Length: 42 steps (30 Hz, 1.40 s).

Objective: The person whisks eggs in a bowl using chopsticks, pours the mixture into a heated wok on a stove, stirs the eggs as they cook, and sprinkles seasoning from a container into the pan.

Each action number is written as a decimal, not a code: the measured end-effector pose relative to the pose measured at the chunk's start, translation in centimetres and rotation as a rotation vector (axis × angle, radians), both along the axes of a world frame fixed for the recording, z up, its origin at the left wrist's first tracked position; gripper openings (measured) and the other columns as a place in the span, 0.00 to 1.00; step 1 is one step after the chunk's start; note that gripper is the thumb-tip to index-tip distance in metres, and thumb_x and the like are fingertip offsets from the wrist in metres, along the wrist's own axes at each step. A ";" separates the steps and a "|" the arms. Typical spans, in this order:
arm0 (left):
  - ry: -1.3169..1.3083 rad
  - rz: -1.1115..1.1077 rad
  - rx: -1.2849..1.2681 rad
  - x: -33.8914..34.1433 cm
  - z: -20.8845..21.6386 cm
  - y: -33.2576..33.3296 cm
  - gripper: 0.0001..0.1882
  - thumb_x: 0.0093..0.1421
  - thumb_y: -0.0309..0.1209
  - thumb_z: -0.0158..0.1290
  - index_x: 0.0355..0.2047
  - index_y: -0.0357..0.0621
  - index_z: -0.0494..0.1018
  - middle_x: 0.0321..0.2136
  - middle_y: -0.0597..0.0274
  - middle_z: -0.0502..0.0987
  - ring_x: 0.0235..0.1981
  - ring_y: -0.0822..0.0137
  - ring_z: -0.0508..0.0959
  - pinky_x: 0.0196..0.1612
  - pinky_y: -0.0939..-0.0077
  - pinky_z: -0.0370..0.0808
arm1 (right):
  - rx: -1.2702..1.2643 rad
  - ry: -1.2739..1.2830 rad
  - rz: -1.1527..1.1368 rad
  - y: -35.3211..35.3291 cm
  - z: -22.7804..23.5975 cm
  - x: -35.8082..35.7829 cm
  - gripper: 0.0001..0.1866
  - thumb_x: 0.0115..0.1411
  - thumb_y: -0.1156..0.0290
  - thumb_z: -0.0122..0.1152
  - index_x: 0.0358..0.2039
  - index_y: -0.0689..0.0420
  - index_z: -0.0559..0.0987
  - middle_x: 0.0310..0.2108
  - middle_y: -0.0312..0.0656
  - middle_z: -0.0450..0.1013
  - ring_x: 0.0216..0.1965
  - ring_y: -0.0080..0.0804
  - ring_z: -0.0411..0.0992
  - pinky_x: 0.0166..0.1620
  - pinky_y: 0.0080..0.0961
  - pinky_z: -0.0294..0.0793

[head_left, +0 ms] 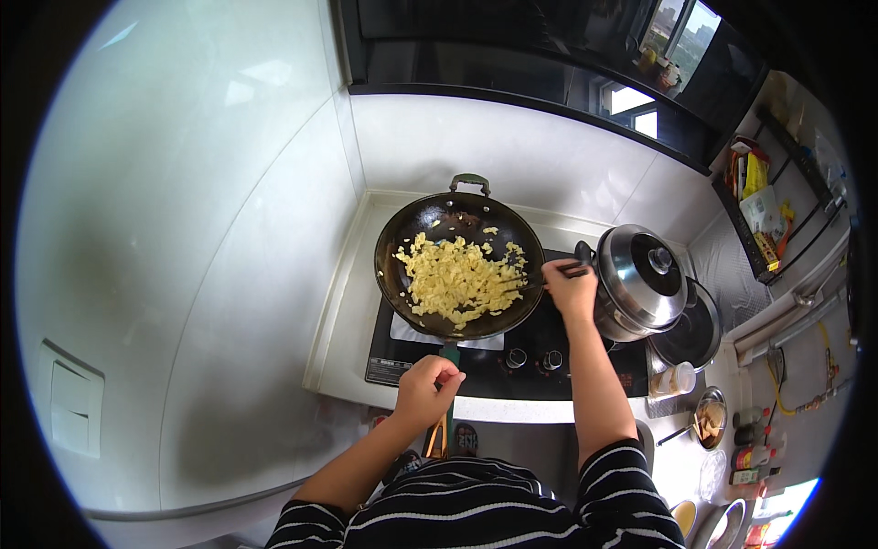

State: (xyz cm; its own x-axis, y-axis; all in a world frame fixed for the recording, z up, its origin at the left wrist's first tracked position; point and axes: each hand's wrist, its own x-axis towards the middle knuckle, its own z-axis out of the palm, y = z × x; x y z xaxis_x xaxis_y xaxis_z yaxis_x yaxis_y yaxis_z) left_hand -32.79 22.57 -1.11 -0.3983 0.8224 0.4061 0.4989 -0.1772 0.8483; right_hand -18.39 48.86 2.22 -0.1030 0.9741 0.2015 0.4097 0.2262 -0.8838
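A dark wok (402,220) sits on the left of the black cooktop (485,371), with broken-up yellow scrambled egg (457,284) spread over its bottom. My left hand (428,392) is closed at the wok's long green handle, which points toward me. My right hand (572,285) is at the wok's right rim, fingers closed round a black-handled cooking utensil (529,282). The utensil's dark, thin end reaches into the right side of the egg, and its exact shape is hard to make out.
Right of the wok stands a lidded steel pot (645,274), close to my right hand. Beyond it are a dark pan (700,329), a jar (674,380) and a small pan with food (711,419). A wall rack (754,220) holds packets. White wall (238,274) borders the left.
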 end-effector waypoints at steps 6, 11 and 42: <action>0.144 0.004 0.020 0.8 0.7 0.0 0.08 0.51 0.25 0.61 0.25 0.43 0.72 0.21 0.61 0.73 0.22 0.64 0.74 0.25 0.72 0.71 | -0.177 0.087 0.036 -0.9 -2.8 -2.5 0.11 0.48 0.67 0.65 0.19 0.64 0.79 0.14 0.43 0.75 0.17 0.32 0.77 0.25 0.27 0.76; 0.270 0.015 0.035 0.9 0.4 -0.6 0.09 0.49 0.24 0.62 0.24 0.44 0.71 0.20 0.62 0.73 0.22 0.61 0.73 0.25 0.69 0.70 | -0.328 0.398 0.303 -4.8 -1.4 -6.5 0.09 0.48 0.71 0.65 0.21 0.65 0.80 0.16 0.39 0.76 0.18 0.23 0.76 0.24 0.20 0.74; 0.366 0.016 0.100 1.2 1.0 -0.1 0.10 0.47 0.24 0.64 0.23 0.45 0.71 0.19 0.63 0.70 0.21 0.61 0.71 0.22 0.68 0.66 | 0.069 0.142 0.302 -6.7 -2.0 -14.8 0.09 0.51 0.67 0.62 0.25 0.59 0.82 0.21 0.48 0.77 0.25 0.42 0.78 0.31 0.29 0.76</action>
